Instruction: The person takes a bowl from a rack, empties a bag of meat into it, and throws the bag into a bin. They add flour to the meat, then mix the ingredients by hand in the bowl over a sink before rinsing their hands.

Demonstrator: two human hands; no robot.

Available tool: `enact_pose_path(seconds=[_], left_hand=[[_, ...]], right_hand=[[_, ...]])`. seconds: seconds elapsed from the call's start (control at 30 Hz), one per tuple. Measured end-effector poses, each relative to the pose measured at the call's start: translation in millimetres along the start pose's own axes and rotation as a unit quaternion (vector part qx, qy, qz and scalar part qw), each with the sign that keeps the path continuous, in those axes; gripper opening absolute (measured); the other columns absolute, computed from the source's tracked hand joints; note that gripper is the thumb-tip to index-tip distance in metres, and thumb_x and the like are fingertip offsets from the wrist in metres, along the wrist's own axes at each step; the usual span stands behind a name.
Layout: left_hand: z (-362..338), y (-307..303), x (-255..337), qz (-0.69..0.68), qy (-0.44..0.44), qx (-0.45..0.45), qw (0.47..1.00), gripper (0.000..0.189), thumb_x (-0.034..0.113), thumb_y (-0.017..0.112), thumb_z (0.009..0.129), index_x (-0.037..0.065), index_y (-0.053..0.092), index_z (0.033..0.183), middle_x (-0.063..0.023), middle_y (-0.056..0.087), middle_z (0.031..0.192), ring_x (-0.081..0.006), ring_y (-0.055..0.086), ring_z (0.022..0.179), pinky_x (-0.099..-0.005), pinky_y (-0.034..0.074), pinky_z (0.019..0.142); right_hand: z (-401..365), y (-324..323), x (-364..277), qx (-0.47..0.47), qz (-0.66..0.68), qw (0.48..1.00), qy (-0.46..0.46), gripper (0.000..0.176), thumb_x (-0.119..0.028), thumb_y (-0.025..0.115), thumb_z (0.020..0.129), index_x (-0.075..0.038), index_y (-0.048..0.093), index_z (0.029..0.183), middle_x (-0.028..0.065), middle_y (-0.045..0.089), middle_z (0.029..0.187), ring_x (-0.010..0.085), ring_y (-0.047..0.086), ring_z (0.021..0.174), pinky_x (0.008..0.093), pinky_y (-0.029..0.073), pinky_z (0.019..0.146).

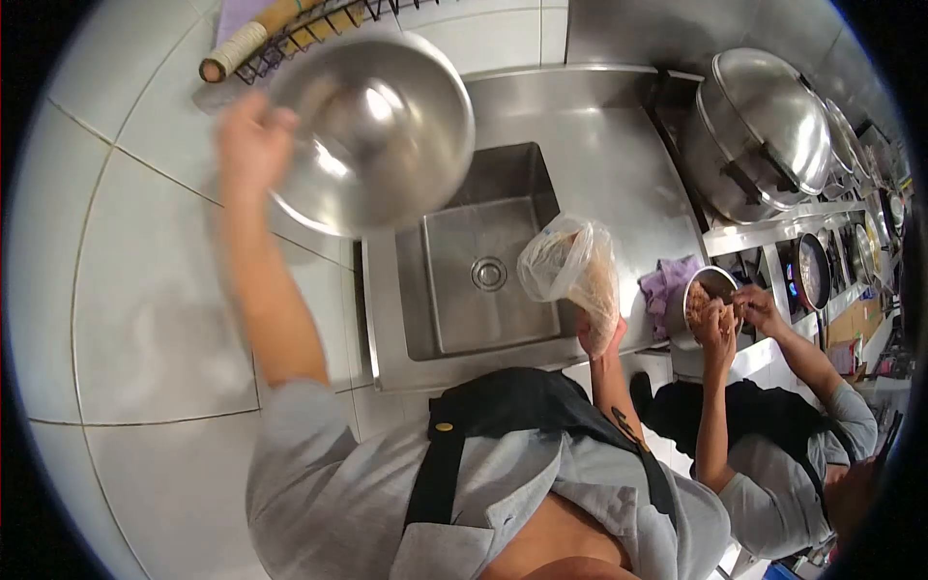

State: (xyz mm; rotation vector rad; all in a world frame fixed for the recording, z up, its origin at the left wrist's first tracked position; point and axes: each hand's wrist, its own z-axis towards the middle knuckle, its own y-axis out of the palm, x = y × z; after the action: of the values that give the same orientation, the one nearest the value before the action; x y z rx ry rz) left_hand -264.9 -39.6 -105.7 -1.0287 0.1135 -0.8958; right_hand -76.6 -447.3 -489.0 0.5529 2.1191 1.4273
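Observation:
My left hand (253, 145), smeared by motion, grips the rim of a large shiny metal bowl (387, 145). The bowl is held up at the left, overlapping the sink's left corner from my view. My right hand (601, 333) is closed around the lower end of a clear plastic bag (570, 266) with something pale pinkish-brown inside; I cannot make out what. This bag is over the right edge of the steel sink (488, 222), its loose top spreading toward the basin.
At the right, a co-worker's hands (715, 329) work in a metal pot (686, 290) of reddish-brown pieces, beside a purple cloth (667, 280). A large lidded steel pot (764, 135) stands behind. A black wire rack (309, 34) and a wrapped roll (242, 43) are upper left.

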Motion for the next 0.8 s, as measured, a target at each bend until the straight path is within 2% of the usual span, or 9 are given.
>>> enact_pose_path(seconds=[0.03,0.07,0.1,0.2,0.27,0.4,0.57,0.7,0.8], left_hand=[[-36.2,55.0,-20.7,-0.034,0.027,0.035,0.998,0.034,0.021,0.066,0.073,-0.003,0.060,0.096,-0.0238,0.061,0.091,-0.0325,0.060,0.087,-0.0408,0.047,0.078],[-68.8,83.3,-6.4,-0.067,-0.072,-0.085,0.991,0.032,0.020,0.065,0.073,-0.003,0.061,0.095,-0.0240,0.060,0.090,-0.0356,0.059,0.091,-0.0414,0.046,0.080],[-102.1,145.0,-30.6,-0.039,0.004,-0.076,0.996,0.032,0.017,0.062,0.072,-0.001,0.061,0.098,-0.0231,0.061,0.092,-0.0372,0.059,0.088,-0.0415,0.047,0.078],[-197.1,268.3,-44.7,-0.133,-0.152,-0.208,0.957,0.014,0.009,0.058,0.064,0.000,0.064,0.073,-0.0218,0.062,0.075,-0.0394,0.061,0.076,-0.0432,0.048,0.069],[-247.3,332.0,-56.7,-0.127,-0.188,-0.219,0.949,0.015,0.009,0.058,0.064,0.000,0.065,0.074,-0.0231,0.062,0.074,-0.0394,0.061,0.072,-0.0441,0.048,0.067],[-272.7,341.5,-15.2,-0.225,-0.273,-0.275,0.894,0.017,0.009,0.056,0.063,-0.001,0.065,0.074,-0.0233,0.062,0.072,-0.0376,0.062,0.070,-0.0432,0.048,0.064],[-246.4,347.3,88.1,-0.451,-0.257,-0.337,0.786,0.017,0.008,0.055,0.065,-0.004,0.064,0.073,-0.0168,0.062,0.064,-0.0222,0.061,0.055,-0.0361,0.046,0.049],[-238.6,366.9,159.6,-0.528,-0.279,-0.331,0.730,0.013,0.005,0.059,0.066,-0.005,0.063,0.074,-0.0138,0.063,0.067,-0.0212,0.063,0.057,-0.0348,0.051,0.044],[-238.7,379.2,183.6,-0.525,-0.320,-0.367,0.698,0.015,0.004,0.062,0.069,-0.006,0.062,0.079,-0.0153,0.064,0.076,-0.0248,0.064,0.060,-0.0373,0.055,0.044]], right_hand=[[-0.8,-0.1,-0.3,0.009,-0.003,1.000,0.003,0.035,-0.026,0.047,0.078,-0.001,0.058,0.099,0.0108,0.061,0.085,0.0247,0.059,0.069,0.0336,0.050,0.057],[-2.6,0.2,-0.5,0.018,-0.022,1.000,-0.013,0.036,-0.027,0.047,0.078,-0.001,0.057,0.101,0.0108,0.061,0.085,0.0237,0.058,0.068,0.0329,0.049,0.056],[-3.4,0.9,-0.6,0.026,-0.043,0.998,-0.026,0.037,-0.027,0.047,0.078,-0.001,0.056,0.102,0.0107,0.060,0.085,0.0228,0.057,0.066,0.0321,0.048,0.054],[0.2,-4.5,-6.8,0.021,-0.038,0.999,-0.022,0.040,-0.028,0.047,0.078,0.000,0.055,0.106,0.0114,0.060,0.086,0.0221,0.056,0.065,0.0311,0.047,0.052],[-1.2,3.3,-15.4,-0.093,-0.039,0.995,0.024,0.042,-0.029,0.048,0.077,0.000,0.055,0.106,0.0123,0.060,0.087,0.0232,0.057,0.066,0.0312,0.048,0.053],[-13.4,13.9,-29.4,-0.066,-0.102,0.992,-0.033,0.045,-0.031,0.047,0.076,0.001,0.054,0.107,0.0131,0.060,0.088,0.0233,0.056,0.065,0.0301,0.045,0.049],[-20.3,126.9,-53.3,-0.060,-0.241,0.946,-0.208,0.070,-0.013,0.059,0.068,-0.001,0.035,0.133,0.0172,0.050,0.123,0.0277,0.056,0.103,0.0364,0.049,0.085],[-8.6,174.6,-103.9,0.002,-0.452,0.863,-0.224,0.068,0.007,0.063,0.065,-0.005,0.041,0.128,0.0135,0.052,0.118,0.0235,0.056,0.101,0.0330,0.050,0.084],[13.3,192.5,-128.5,0.068,-0.635,0.728,-0.248,0.065,0.010,0.068,0.060,-0.004,0.047,0.120,0.0105,0.055,0.109,0.0196,0.057,0.093,0.0296,0.051,0.078]])
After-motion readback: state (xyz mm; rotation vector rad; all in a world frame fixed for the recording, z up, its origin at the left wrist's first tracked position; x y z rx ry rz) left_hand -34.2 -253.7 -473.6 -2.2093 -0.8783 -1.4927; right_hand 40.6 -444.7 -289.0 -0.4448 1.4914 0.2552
